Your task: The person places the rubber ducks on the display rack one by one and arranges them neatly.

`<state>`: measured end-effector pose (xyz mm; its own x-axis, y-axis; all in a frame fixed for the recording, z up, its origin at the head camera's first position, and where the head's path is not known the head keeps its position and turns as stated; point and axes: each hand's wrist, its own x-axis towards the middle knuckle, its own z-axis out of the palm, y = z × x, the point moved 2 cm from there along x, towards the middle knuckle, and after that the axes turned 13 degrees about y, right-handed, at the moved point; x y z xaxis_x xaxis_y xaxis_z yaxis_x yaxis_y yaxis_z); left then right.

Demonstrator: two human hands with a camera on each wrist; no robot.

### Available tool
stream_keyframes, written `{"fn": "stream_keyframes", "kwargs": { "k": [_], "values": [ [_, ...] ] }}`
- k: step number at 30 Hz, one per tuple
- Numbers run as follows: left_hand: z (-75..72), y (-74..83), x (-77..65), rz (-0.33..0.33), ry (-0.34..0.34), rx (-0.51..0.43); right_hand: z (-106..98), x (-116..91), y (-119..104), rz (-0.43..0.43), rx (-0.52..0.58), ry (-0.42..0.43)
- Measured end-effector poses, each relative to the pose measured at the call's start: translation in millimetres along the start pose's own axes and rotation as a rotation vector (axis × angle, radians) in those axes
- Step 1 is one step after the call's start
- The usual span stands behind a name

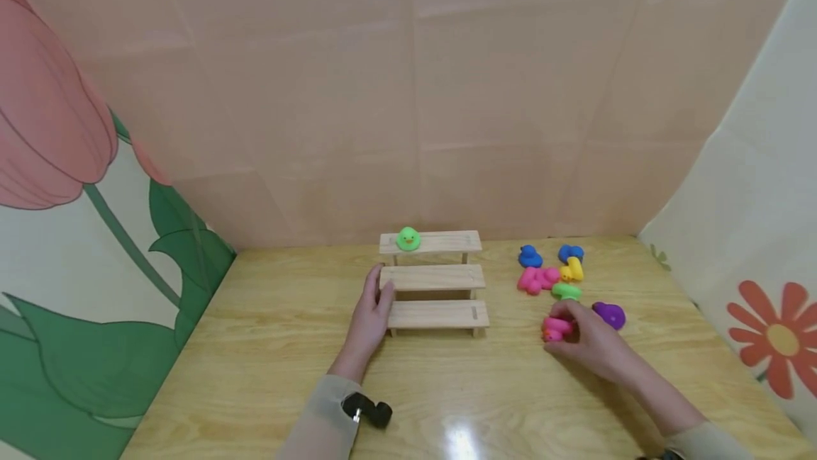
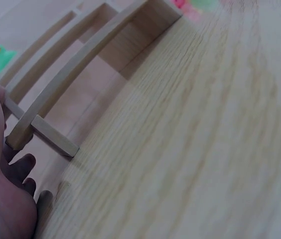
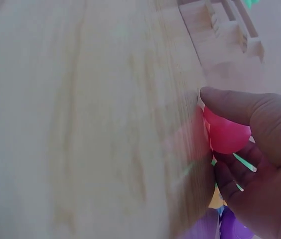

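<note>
A three-tier wooden step shelf (image 1: 437, 315) stands mid-table, with a green rubber duck (image 1: 408, 239) upright at the left of its top step. My left hand (image 1: 371, 311) grips the shelf's left end, thumb toward the front; in the left wrist view its fingers (image 2: 23, 167) curl beside the plank ends. To the right, my right hand (image 1: 587, 339) holds a pink rubber duck (image 1: 557, 328) between thumb and fingers, low over the table. The right wrist view shows that pink duck (image 3: 230, 134) just under the thumb. A purple duck (image 1: 609, 315) lies right beside this hand.
Beyond the right hand lie a green duck (image 1: 566, 291), a yellow duck (image 1: 572, 270), pink ducks (image 1: 538, 280) and two blue ducks, one left (image 1: 530, 256) and one right (image 1: 571, 253). A pinkish-beige sheet (image 1: 306, 127) hangs behind the table (image 1: 281, 346); flower-printed sheets flank it.
</note>
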<state>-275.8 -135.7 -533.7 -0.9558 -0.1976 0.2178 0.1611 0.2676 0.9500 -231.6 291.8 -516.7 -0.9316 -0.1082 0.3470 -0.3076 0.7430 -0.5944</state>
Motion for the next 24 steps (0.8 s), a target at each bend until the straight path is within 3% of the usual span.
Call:
{"fn": "stream_keyframes", "kwargs": {
  "k": [24],
  "values": [
    [-0.3,-2.7,1.9,-0.01,-0.004,0.006,-5.8,1.6,-0.8,0.013,0.022,-0.003]
  ]
}}
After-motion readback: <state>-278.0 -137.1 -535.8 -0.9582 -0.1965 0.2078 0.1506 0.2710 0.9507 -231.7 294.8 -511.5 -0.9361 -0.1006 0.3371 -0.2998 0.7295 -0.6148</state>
